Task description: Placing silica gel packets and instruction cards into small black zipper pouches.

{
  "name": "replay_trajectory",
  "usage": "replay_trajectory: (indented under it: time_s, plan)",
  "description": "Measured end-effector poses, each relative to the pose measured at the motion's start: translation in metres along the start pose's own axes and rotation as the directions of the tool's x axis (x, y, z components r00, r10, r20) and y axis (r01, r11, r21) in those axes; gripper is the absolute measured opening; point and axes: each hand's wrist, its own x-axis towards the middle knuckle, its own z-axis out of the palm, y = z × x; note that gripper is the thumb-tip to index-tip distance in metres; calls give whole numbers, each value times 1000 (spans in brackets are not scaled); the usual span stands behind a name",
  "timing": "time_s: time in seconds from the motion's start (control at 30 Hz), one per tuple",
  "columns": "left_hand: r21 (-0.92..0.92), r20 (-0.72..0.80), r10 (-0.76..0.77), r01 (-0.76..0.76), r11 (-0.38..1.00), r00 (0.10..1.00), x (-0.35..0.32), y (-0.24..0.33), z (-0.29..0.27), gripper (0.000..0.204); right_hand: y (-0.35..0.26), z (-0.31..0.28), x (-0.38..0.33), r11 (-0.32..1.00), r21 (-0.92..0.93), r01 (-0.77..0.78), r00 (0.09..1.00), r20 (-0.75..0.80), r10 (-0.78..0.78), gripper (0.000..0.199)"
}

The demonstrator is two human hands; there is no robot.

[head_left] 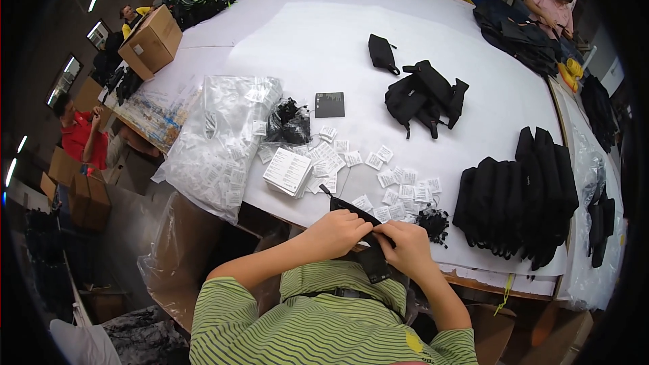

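Observation:
At the table's near edge, both hands are closed on a black fabric pouch. My left hand pinches its upper edge, and my right hand grips it close by with fingers bent. A small pale piece shows at the pouch between my hands; I cannot make out what it is. One end of the pouch points toward scattered white printed sachets, and the other hangs down before my striped shirt. Right beside my right hand lies a tangle of small black cords. A stack of white printed cards sits beyond my left hand.
A large clear plastic bag of sachets lies at left, beside a black clump and a dark square card. Black pouches stand in a row at right; others lie farther back. People sit around the table.

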Motion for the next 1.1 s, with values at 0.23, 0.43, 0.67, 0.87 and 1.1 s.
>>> replay_trajectory:
  time_s: [0.23, 0.43, 0.67, 0.87, 1.1]
  plan:
    - [46, 221, -81, 73, 996, 972, -7, 0, -6, 25, -1, -7, 3, 986, 147, -84, 995, 69, 74, 18]
    - [-18, 339, -88, 100, 995, 937, -6, 13, 3, 34, -4, -8, 5, 991, 125, -46, 999, 22, 44, 31]
    - [-135, 459, -109, 190, 972, 882, -6, 8, -2, 32, -7, -11, 8, 989, 129, 70, 995, 58, -78, 46]
    - [-147, 633, -258, 441, 885, 730, -5, 3, -37, 31, 14, -26, -11, 606, 705, -368, 926, 334, 175, 71]
    - [-370, 489, -214, 423, 827, 846, -8, 0, -38, 39, 11, -9, -32, 718, 620, -315, 944, 283, 170, 95]
